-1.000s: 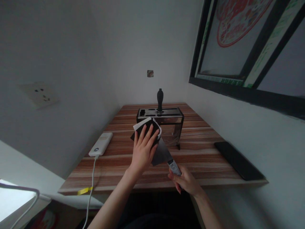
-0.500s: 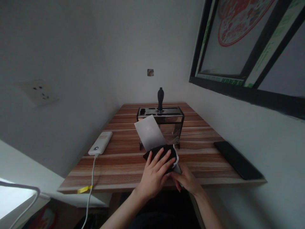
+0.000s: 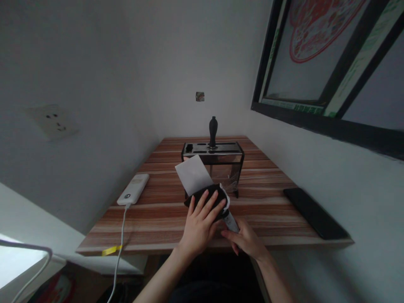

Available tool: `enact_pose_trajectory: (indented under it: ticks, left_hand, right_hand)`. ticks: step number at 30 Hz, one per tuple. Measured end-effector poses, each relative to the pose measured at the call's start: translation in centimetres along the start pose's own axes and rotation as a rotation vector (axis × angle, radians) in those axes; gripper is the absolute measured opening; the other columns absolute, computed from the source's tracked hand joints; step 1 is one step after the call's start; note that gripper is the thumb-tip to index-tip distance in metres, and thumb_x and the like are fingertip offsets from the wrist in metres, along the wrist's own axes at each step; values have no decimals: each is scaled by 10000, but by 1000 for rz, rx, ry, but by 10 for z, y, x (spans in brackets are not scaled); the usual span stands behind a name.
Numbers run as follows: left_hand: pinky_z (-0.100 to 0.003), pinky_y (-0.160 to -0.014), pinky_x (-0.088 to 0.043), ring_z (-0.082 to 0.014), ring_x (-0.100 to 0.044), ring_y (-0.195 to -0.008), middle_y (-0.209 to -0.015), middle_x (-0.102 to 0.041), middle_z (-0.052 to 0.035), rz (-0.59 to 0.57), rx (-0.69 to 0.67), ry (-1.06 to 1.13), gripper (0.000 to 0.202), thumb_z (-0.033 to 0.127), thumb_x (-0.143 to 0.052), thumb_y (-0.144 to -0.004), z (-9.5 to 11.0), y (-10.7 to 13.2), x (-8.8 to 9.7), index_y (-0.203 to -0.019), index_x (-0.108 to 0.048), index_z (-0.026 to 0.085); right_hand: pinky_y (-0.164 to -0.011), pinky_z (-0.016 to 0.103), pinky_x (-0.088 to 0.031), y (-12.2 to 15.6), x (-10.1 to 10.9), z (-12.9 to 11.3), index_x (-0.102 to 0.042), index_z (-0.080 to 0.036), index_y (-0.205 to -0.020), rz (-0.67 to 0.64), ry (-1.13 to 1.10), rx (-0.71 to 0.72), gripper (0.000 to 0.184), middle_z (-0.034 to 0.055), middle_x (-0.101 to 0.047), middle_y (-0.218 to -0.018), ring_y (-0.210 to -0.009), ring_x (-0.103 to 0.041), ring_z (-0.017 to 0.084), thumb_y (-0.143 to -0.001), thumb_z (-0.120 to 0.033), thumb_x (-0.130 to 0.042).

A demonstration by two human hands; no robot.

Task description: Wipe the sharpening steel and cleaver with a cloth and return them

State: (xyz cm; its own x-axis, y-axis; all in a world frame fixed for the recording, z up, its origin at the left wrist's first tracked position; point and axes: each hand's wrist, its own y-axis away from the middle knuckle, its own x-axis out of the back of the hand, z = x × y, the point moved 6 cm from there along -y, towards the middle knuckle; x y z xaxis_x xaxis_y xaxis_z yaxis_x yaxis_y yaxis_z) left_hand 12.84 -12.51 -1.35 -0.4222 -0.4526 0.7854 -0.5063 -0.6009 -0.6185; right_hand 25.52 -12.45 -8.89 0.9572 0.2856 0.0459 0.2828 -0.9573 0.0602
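Observation:
My right hand (image 3: 244,240) grips the grey handle of a cleaver, whose broad blade (image 3: 193,174) points up and away over the wooden table (image 3: 158,214). My left hand (image 3: 202,221) lies over a black and white cloth (image 3: 210,198) and presses it against the lower part of the blade, fingers spread on the cloth. Behind them stands a metal knife block (image 3: 227,158) with one black-handled knife (image 3: 213,130) upright in it.
A white power bank (image 3: 134,189) with a white cable lies at the table's left side. A black phone (image 3: 315,212) lies near the right edge by the wall. A wall socket (image 3: 52,122) is on the left wall, and a dark framed window (image 3: 331,63) on the right.
My left hand slid the cloth from the blade's tip down towards the handle, then back up a little. The bare upper blade now shows. My right hand stayed on the handle.

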Motion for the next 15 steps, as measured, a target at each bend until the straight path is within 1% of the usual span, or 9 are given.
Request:
enact_pose_trajectory:
  ticks: [3, 6, 12, 15]
  left_hand:
    - [-487, -1110, -105, -251, -185, -1384, -1455, -356, -53, 22, 38, -4, 536, 186, -469, -869, -10, -7, 5, -1383, -352, 285]
    - [-505, -1106, -110, -248, -148, -1392, -1468, -331, -57, 46, 67, 3, 530, 158, -432, -879, -22, -18, 13, -1388, -342, 275]
    - [-515, -1111, -85, -238, -119, -1399, -1487, -289, -58, 145, 133, 12, 476, 187, -386, -911, -45, -44, 35, -1381, -349, 253]
    - [-524, -1110, -80, -239, -117, -1399, -1494, -270, -66, 198, 164, 9, 463, 195, -370, -918, -57, -55, 45, -1379, -352, 239]
  right_hand:
    - [-286, 159, -349, 0, -1, 1, -477, -179, -765, 1, -10, -9, 430, -100, -428, -494, -295, -423, 48, -664, -542, -683]
    - [-282, 159, -348, 0, -1, 2, -461, -183, -743, -1, -10, -14, 440, -102, -420, -500, -293, -420, 45, -659, -556, -679]
    - [-286, 155, -325, 0, -3, 2, -446, -187, -735, -22, -3, -17, 442, -110, -399, -453, -288, -409, 50, -673, -566, -665]
    - [-289, 159, -329, 1, -2, 3, -449, -186, -740, -20, -2, -20, 441, -103, -411, -473, -294, -414, 50, -673, -565, -664]
